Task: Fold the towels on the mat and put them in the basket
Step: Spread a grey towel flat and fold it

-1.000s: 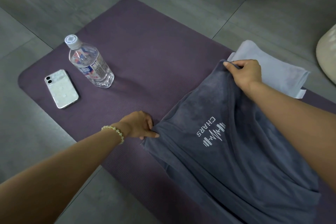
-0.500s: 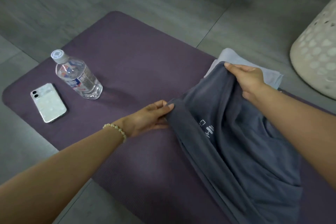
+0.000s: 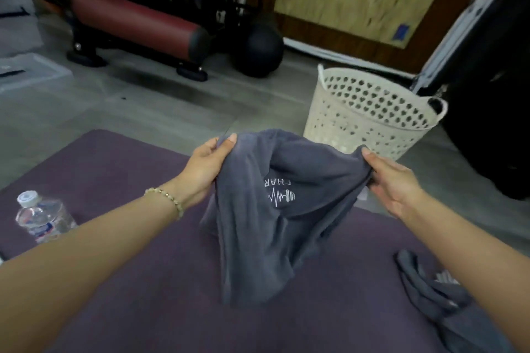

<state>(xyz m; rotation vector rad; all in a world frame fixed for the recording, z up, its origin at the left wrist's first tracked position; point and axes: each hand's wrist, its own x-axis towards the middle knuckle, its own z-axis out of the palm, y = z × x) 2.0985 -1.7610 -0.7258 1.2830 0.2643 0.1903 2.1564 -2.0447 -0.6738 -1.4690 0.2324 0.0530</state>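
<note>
**Towel up off the mat, pinched at two corners**

Lifted since half a second back: the grey towel [image 3: 258, 238] lay slumped on the mat [image 3: 129, 175] and now hangs above the mat's middle. Its lower end trails down toward the mat; I cannot tell whether it touches. The view has also swung up, so the basket [image 3: 358, 123] now shows whole.

- **Left hand** [image 3: 209, 169]: clamped on the towel's upper left corner, thumb on the near face, fingers behind the cloth.
- **Right hand** [image 3: 393, 180]: closed round a bunch of fabric at the upper right corner, thumb on top.
- **Top edge:** the hands are apart, yet the edge between them sags and is not taut. The white logo [image 3: 279, 195] sits in the sag, facing the wearer.

Likely reason for the hold: taking two corners lets the towel's own weight pull out the creases, so it can go back on the mat square for folding. The slack edge suggests the hands need to spread wider first.

- **Basket:** stands on the floor just past the mat's far right corner, mouth up. Its contents cannot be made out.
- **Bottle** [image 3: 40, 216]: lies on the mat's left part, clear of the working area.
- **Dark cloth** [image 3: 430, 295]: crumpled on the mat's near right, partly behind the right forearm. Possibly another towel waiting.

No fold is made yet, so the task looks early.
</note>
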